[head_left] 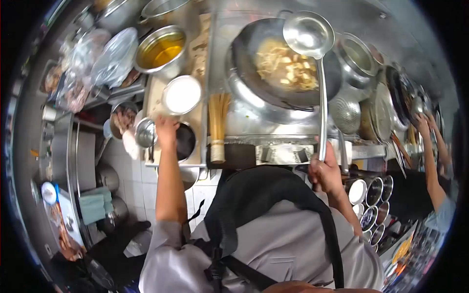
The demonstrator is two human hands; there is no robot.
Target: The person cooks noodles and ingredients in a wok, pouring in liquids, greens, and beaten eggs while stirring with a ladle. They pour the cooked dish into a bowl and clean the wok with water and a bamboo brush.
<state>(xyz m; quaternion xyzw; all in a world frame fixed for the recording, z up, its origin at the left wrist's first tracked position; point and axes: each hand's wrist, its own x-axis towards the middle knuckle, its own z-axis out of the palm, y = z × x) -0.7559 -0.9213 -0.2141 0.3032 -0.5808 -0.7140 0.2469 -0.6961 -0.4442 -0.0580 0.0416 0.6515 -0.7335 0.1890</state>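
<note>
My right hand [326,171] is wrapped round the handle of a large steel ladle [305,34], whose bowl hangs over the far right side of a wok [244,53]. In the wok lie pale strips and yellowish chunks of food [288,68]. My left hand [167,131] reaches over the left counter, between a white-filled round container [181,94], a small steel pot [145,133] and a dark round pot [185,141]. Its fingertips are blurred, and I cannot tell whether they grip anything. A bamboo wok brush [218,127] lies between the counter and the stove.
A steel pot of yellow liquid [163,51] and plastic bags [115,56] stand at the back left. Right of the wok are a steel pot [359,53] and a perforated strainer [345,115]. Several round containers [374,191] sit below. Another person's arms [432,161] reach in at the right.
</note>
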